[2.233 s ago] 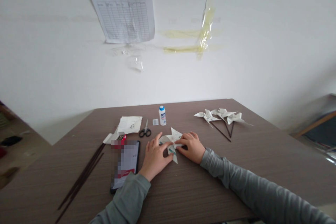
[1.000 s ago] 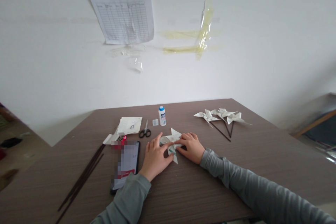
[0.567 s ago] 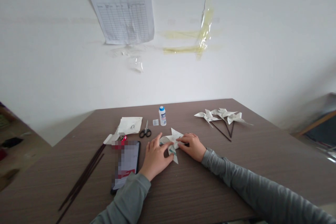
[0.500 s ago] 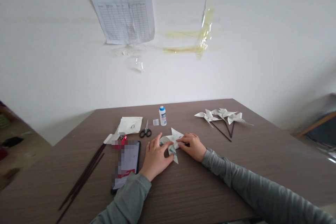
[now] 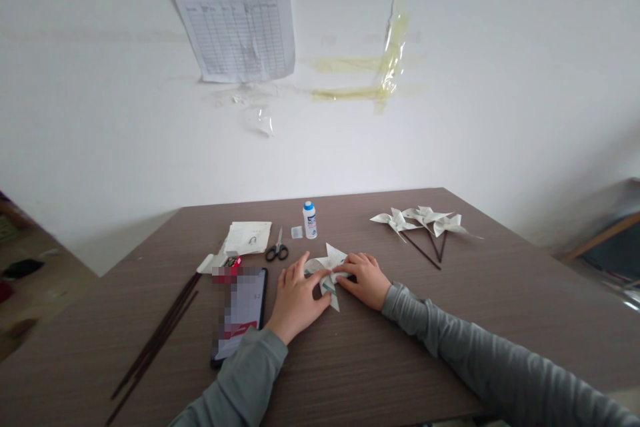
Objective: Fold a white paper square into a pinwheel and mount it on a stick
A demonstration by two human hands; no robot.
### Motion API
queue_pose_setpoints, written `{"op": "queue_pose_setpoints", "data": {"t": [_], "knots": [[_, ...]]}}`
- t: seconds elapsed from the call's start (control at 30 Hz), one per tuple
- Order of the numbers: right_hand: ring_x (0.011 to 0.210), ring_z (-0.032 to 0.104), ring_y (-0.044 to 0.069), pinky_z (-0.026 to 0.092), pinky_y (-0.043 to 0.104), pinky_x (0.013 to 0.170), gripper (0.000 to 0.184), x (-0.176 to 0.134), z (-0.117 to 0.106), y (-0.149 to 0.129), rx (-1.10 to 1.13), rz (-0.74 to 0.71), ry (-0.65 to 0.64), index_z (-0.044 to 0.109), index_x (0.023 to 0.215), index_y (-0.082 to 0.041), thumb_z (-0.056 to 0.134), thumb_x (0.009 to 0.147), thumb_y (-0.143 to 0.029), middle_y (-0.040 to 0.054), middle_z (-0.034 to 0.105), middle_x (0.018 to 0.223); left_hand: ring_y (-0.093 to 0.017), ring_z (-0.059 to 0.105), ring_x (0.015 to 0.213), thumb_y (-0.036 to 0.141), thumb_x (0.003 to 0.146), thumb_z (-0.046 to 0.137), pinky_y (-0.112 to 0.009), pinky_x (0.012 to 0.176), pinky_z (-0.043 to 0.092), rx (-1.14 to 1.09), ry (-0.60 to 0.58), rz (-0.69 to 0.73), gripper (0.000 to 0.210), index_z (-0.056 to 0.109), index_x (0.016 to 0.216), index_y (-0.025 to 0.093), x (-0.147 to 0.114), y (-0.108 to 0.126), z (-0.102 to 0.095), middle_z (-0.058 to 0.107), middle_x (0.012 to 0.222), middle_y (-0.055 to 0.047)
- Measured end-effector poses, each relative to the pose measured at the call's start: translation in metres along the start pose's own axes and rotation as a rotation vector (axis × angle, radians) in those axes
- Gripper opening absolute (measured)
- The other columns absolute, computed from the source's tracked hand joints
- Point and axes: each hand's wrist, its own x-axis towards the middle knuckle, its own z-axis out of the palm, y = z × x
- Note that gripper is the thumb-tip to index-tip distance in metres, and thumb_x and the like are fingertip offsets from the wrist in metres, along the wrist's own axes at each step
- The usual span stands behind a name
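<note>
Handling a paper pinwheel [image 5: 334, 255] on the brown worktop [image 5: 385, 360], nearer to the wearer than the white, blue-capped bottle [image 5: 310, 223] and slightly right of it. Pale paper, green stripe on the near blade, tips pointed, some blades curled in toward the centre. Clamped on the pinwheel from its left with the left hand [image 5: 295, 299]: forefinger at the centre, thumb at the near blade, a gap between the two, other fingers fanned toward the bottle side. Clamped on it from the right with the right hand [image 5: 367, 282]: thumb and forefinger close together at the centre, remaining fingers bent over the right-hand blade. Cannot tell exactly what lies beneath those fingertips. Just left of the bottle: a small clear square [image 5: 297, 232]. Farther left of it, in order: scissors [image 5: 277, 251] with black handles, blades away from the wearer, then a paper stack [image 5: 247, 237]. Left of the bottle and nearer the wearer: a phone [image 5: 245, 313], partly blurred out, and beyond it on the same side, a bundle of dark sticks [image 5: 157, 340]. Well right of the bottle: three stick-mounted pinwheels [image 5: 426, 215], grouped together. On the wall, above and left of the bottle: a printed sheet [image 5: 243, 33].
</note>
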Motion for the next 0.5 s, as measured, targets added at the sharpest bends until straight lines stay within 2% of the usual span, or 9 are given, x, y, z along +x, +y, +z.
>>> {"op": "queue_pose_setpoints", "data": {"t": [0.23, 0.4, 0.5], "knots": [[0.13, 0.085, 0.041, 0.064, 0.067, 0.13, 0.023, 0.001, 0.004, 0.006, -0.01, -0.044, 0.02, 0.104, 0.131, -0.039, 0.088, 0.116, -0.037, 0.0117, 0.094, 0.128, -0.053, 0.058, 0.188, 0.03, 0.107, 0.098, -0.08, 0.158, 0.041, 0.008, -0.013, -0.013, 0.053, 0.095, 0.16, 0.035, 0.0, 0.003, -0.002, 0.058, 0.205, -0.02], [0.118, 0.089, 0.035, 0.064, 0.061, 0.131, 0.028, 0.005, 0.004, 0.014, 0.123, 0.035, 0.007, 0.103, 0.137, -0.031, 0.081, 0.12, -0.032, 0.0102, 0.096, 0.121, -0.052, 0.058, 0.187, 0.027, 0.104, 0.101, -0.082, 0.158, 0.041, -0.008, 0.012, -0.014, 0.053, 0.096, 0.156, 0.035, -0.001, 0.001, 0.001, 0.061, 0.202, -0.019], [0.126, 0.088, 0.035, 0.059, 0.065, 0.138, 0.029, 0.005, 0.003, 0.015, 0.116, 0.038, -0.003, 0.102, 0.141, -0.03, 0.082, 0.12, -0.031, 0.0095, 0.095, 0.124, -0.05, 0.061, 0.185, 0.028, 0.104, 0.101, -0.081, 0.156, 0.044, -0.013, 0.02, -0.016, 0.055, 0.094, 0.158, 0.036, -0.001, 0.001, 0.001, 0.061, 0.201, -0.018]]}}
